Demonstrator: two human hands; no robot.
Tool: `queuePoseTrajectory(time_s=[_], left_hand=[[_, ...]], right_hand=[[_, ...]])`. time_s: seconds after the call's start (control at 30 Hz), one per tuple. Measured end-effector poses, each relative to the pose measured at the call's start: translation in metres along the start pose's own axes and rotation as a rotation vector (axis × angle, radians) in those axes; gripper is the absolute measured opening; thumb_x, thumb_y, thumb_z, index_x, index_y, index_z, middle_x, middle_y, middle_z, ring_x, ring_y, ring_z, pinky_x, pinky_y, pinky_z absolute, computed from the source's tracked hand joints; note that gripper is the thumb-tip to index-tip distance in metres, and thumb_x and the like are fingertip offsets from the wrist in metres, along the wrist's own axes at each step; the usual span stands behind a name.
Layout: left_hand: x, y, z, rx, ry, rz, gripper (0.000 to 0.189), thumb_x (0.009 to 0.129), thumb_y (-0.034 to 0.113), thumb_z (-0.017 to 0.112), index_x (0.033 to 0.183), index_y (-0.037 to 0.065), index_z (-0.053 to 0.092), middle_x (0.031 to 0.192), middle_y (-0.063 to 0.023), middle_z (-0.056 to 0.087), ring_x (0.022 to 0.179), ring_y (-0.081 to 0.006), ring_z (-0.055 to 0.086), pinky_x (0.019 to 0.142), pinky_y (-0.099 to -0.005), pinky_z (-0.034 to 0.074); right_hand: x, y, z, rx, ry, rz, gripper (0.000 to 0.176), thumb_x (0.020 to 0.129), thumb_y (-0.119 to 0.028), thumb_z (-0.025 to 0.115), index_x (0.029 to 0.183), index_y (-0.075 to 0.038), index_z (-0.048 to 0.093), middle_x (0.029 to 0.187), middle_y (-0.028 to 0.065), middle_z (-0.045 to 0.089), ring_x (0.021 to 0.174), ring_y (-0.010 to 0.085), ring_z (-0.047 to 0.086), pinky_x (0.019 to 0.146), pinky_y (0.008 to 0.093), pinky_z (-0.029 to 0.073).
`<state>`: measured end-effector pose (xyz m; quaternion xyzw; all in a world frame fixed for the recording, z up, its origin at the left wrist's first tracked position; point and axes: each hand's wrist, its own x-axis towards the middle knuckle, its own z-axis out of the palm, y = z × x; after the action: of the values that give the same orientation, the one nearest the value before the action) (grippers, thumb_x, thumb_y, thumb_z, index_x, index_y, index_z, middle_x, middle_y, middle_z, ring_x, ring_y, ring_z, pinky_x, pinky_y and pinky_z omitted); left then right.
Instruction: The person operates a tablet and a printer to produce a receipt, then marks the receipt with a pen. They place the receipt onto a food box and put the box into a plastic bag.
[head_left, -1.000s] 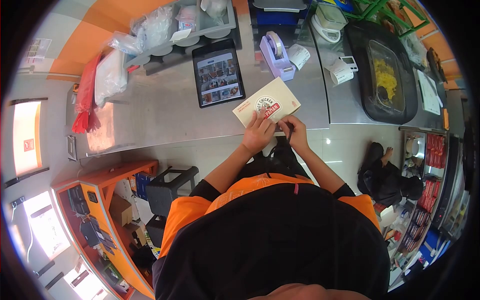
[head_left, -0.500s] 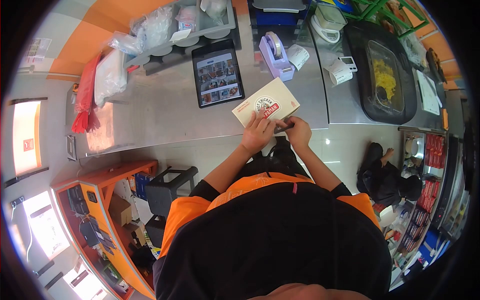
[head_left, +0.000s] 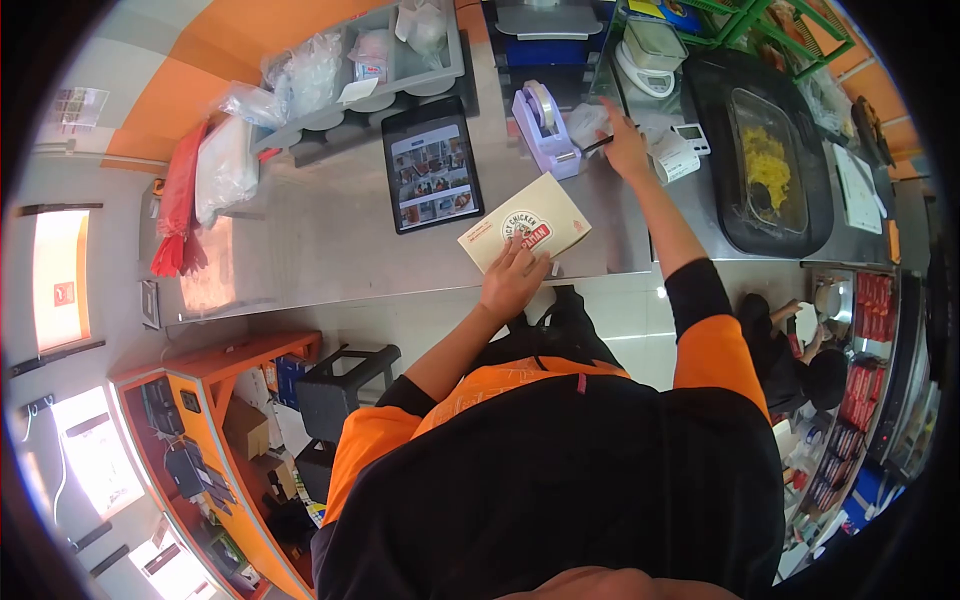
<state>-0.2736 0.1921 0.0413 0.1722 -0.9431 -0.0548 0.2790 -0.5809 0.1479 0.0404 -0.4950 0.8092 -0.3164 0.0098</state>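
On the steel counter's front part lies a cream box (head_left: 490, 237) with a printed round logo and a red label. My left hand (head_left: 515, 278) rests on its front side, fingers spread over the print. Beyond the box, my right hand (head_left: 627, 148) is stretched out beside a lilac tape dispenser (head_left: 546, 130), holding a thin dark pen-like item (head_left: 597, 145) that points left. Crumpled white paper (head_left: 588, 122) lies by its fingers, partly hidden. A white paper slip (head_left: 674, 158) is right of the hand.
Left of the dispenser lies a tablet (head_left: 432, 170). A grey divided bin (head_left: 395, 75) with plastic bags stands behind it. At right are a white scale (head_left: 645, 75), a small timer (head_left: 692, 138) and a black tub (head_left: 735, 225). Another person (head_left: 765, 345) is low at the right.
My right hand has left the box's front edge and moved forward and right to the dispenser and papers, with the dark item in it. My left hand stays on the box.
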Motion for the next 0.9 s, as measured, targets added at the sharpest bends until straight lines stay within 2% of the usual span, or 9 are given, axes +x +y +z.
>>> queuePoseTrajectory(time_s=[0.13,0.27,0.33,0.4,0.5,0.57,0.67,0.77,0.9], left_hand=[[0.003,-0.009,-0.014,-0.284,0.032,-0.182,0.019,0.076,0.01,0.066,0.094,0.007,0.063,0.095,-0.0117,0.058,0.101,-0.0346,0.06,0.086,-0.0425,0.051],[0.026,-0.007,-0.034,-0.68,0.176,-0.61,0.024,0.08,0.005,0.064,0.104,0.006,0.06,0.103,-0.0113,0.06,0.097,-0.0276,0.061,0.081,-0.0366,0.052],[0.043,0.002,-0.039,-1.044,0.264,-0.805,0.027,0.082,0.005,0.064,0.108,0.004,0.058,0.105,-0.0106,0.06,0.097,-0.0229,0.06,0.08,-0.033,0.052],[0.055,0.008,-0.036,-1.564,0.359,-0.952,0.03,0.083,0.006,0.064,0.111,0.003,0.055,0.107,-0.0097,0.061,0.099,-0.0175,0.058,0.078,-0.0298,0.051],[0.062,0.003,-0.038,-1.511,0.44,-0.966,0.031,0.082,0.004,0.063,0.112,0.001,0.056,0.109,-0.009,0.06,0.098,-0.0135,0.058,0.08,-0.0266,0.049],[0.056,-0.022,-0.045,-1.505,0.11,-0.958,0.033,0.081,0.004,0.063,0.112,0.001,0.056,0.11,-0.0081,0.06,0.098,-0.0118,0.057,0.082,-0.0259,0.047],[0.066,-0.048,-0.08,-1.371,-0.463,-0.858,0.041,0.076,0.002,0.064,0.116,0.002,0.055,0.11,-0.0078,0.059,0.098,-0.0129,0.057,0.083,-0.0254,0.046],[0.073,-0.062,-0.08,-1.347,-0.608,-0.616,0.051,0.073,-0.002,0.064,0.122,0.003,0.052,0.112,-0.007,0.057,0.099,-0.0146,0.057,0.083,-0.026,0.047],[0.068,-0.074,-0.062,-1.11,-0.259,-0.779,0.056,0.069,-0.005,0.067,0.121,0.008,0.053,0.102,-0.0066,0.058,0.088,-0.0151,0.06,0.07,-0.0274,0.05]], right_hand=[[0.01,0.007,-0.005,0.321,-0.184,0.146,0.051,0.079,-0.001,0.061,0.126,-0.013,0.046,0.101,0.0141,0.06,0.091,0.0298,0.06,0.077,0.0389,0.048],[-0.022,-0.045,-0.051,0.764,0.083,0.149,0.058,0.076,0.003,0.063,0.127,-0.015,0.043,0.098,0.0112,0.06,0.084,0.0195,0.061,0.069,0.032,0.049],[-0.055,-0.094,-0.066,1.269,0.055,0.42,0.065,0.075,0.004,0.064,0.131,-0.015,0.037,0.098,0.0101,0.059,0.087,0.0174,0.06,0.072,0.0296,0.049],[-0.093,-0.136,-0.07,1.423,-0.098,0.504,0.072,0.078,0.002,0.065,0.137,-0.017,0.028,0.099,0.0089,0.06,0.095,0.0163,0.058,0.081,0.03,0.048],[-0.131,-0.138,-0.042,1.305,-0.162,0.423,0.076,0.077,0.001,0.066,0.139,-0.016,0.025,0.098,0.0123,0.059,0.087,0.0176,0.06,0.073,0.0288,0.05],[-0.135,-0.139,-0.047,1.33,-0.188,0.494,0.078,0.077,0.0,0.067,0.14,-0.016,0.024,0.097,0.0123,0.059,0.085,0.0176,0.061,0.072,0.0288,0.051],[-0.115,-0.128,-0.077,1.307,-0.514,0.455,0.082,0.077,0.0,0.068,0.141,-0.012,0.017,0.091,0.0099,0.059,0.079,0.0161,0.061,0.071,0.0271,0.051],[-0.119,-0.108,-0.067,1.174,-0.666,0.46,0.042,0.078,-0.006,0.068,0.117,-0.006,0.05,0.082,0.0055,0.06,0.071,0.0124,0.06,0.062,0.0244,0.051],[-0.133,-0.113,-0.056,0.986,-0.568,0.656,0.007,0.078,-0.008,0.068,0.081,-0.004,0.063,0.071,0.0048,0.061,0.067,0.0102,0.06,0.054,0.0243,0.048]])
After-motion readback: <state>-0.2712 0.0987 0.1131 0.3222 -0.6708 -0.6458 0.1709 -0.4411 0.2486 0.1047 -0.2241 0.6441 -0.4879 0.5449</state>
